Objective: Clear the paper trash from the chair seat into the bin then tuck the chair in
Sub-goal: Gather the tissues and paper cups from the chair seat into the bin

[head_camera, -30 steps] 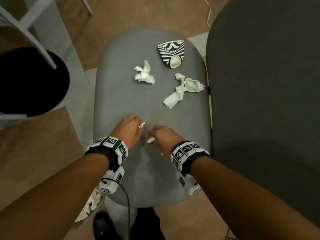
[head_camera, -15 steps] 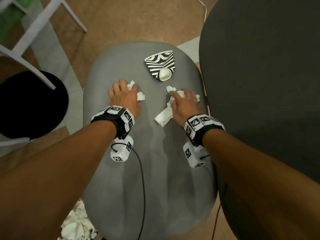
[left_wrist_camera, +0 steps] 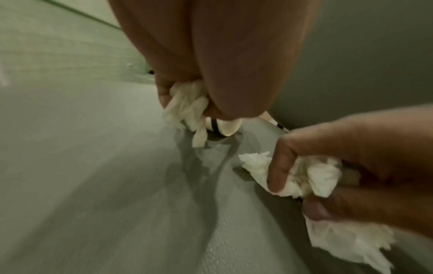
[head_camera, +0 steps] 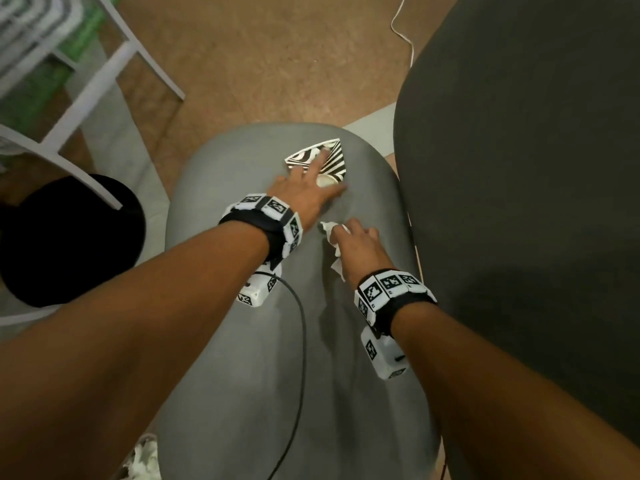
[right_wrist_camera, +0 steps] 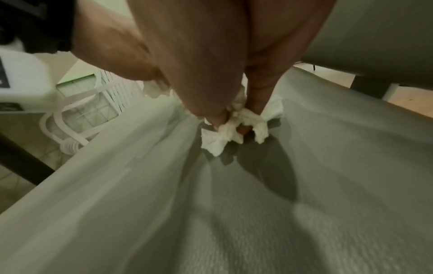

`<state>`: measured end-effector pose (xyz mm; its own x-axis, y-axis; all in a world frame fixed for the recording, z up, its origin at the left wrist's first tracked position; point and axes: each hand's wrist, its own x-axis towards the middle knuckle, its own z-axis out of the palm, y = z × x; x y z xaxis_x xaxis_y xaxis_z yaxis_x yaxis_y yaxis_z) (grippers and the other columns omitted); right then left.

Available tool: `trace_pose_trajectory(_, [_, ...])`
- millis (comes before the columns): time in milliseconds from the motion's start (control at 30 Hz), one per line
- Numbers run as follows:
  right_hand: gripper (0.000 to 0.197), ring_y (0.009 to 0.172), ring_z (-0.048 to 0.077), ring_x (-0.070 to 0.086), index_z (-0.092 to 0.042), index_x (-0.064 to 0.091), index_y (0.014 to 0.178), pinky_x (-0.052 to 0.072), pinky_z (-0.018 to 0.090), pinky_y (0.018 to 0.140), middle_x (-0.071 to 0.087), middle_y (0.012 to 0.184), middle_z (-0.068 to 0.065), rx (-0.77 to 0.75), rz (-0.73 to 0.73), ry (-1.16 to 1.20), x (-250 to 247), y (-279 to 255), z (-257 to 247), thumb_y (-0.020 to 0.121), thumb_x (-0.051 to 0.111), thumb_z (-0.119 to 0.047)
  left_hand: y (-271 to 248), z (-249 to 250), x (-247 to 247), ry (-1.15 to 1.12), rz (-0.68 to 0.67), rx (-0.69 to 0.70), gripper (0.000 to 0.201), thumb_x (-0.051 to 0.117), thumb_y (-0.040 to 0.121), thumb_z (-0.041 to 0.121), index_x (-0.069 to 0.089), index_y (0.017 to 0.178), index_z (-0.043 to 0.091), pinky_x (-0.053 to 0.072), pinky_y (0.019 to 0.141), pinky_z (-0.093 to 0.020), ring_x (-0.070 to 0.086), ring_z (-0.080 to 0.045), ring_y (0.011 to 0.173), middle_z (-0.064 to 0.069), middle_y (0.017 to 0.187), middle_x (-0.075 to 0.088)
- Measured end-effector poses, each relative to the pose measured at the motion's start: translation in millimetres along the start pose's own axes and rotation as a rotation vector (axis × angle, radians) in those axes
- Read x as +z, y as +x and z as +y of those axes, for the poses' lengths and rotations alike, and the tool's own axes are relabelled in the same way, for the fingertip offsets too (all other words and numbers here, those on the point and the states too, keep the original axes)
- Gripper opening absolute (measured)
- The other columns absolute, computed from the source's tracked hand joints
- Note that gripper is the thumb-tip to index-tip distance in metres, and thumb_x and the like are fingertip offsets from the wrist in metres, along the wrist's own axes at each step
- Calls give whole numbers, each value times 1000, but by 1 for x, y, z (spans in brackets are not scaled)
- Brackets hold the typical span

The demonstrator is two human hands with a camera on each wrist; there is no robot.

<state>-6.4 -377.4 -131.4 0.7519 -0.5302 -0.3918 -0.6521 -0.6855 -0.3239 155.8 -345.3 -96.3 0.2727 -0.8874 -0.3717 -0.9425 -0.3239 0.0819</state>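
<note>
While the right hand [head_camera: 358,245] stayed low over the seat [head_camera: 242,393], its curled fingers clenched a crumpled tissue [left_wrist_camera: 314,178], likely so that everything could go to the bin in one trip. Its partner, the left hand [head_camera: 304,194], already had a second wad [left_wrist_camera: 185,105] bunched under its palm and stretched its fingers onto the flattened striped cup [head_camera: 334,159] at the far end of the seat, apparently to gather that last piece. White scraps [head_camera: 143,459] showed at the lower left, where the bin probably stood.
</note>
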Motion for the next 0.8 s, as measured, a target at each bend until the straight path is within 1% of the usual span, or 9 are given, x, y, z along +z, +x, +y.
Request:
trace_pose_trajectory(100, [42,113,36,43,-16,51,124,42,38,89,44,134,9,2,-20,18,-8,3,2,86,64,-5,10,6,5,64,-126,13,43,42,100,34,41,141,48,34,105,-50,25,-43,138,-6,165,-11])
trace_pose_trajectory(200, [44,116,35,42,-14,50,127,38,37,94,43,136,9,10,-23,10,-9,3,0,86,65,-6,5,11,17,8,-51,6,45,52,95,18,44,138,28,37,101,-53,33,-45,131,-12,161,8])
trace_pose_trajectory(300, [47,112,35,42,-16,50,126,40,36,84,44,135,7,24,-3,23,-5,4,0,84,68,-8,-9,9,28,-105,41,-27,50,57,84,1,46,131,14,38,101,-52,36,-41,127,-16,149,21])
trace_pose_trajectory(400, [46,112,36,42,-16,49,125,41,36,80,44,134,7,47,-4,12,-2,6,-2,84,70,-10,-31,5,41,-272,189,-45,39,55,80,-6,55,114,14,41,97,-45,41,-35,121,-13,138,33])
trace_pose_trajectory(500, [43,114,39,42,-14,50,123,43,40,88,45,131,7,68,-4,-11,-1,10,-6,85,71,-11,-54,-6,55,-456,338,-77,32,57,78,-8,63,100,15,46,93,-45,48,-34,114,-11,130,42])
trace_pose_trajectory(600, [41,117,41,43,-13,53,121,42,43,95,47,131,9,129,-25,3,-2,9,-14,84,71,-10,-84,-20,65,-591,444,-158,30,58,78,-10,71,93,13,46,94,-45,50,-35,114,-12,128,50])
trace_pose_trajectory(667, [37,116,39,51,-13,58,118,42,38,97,52,128,11,155,-67,18,-4,3,-25,83,71,-11,-108,-28,66,-645,484,-211,33,54,79,-11,73,93,12,45,96,-42,50,-35,113,-10,127,52])
trace_pose_trajectory(733, [28,104,33,60,-18,64,111,49,30,84,60,119,9,178,-91,104,2,-10,-47,84,67,-10,-135,-40,67,-684,513,-240,36,50,79,-13,73,91,12,44,95,-39,51,-34,112,-9,126,53])
trace_pose_trajectory(800, [24,75,23,62,-24,66,106,47,20,58,61,99,3,162,-114,224,15,-31,-82,88,59,-10,-166,-53,70,-717,535,-270,39,46,77,-14,73,87,13,44,95,-39,52,-32,112,-8,124,55])
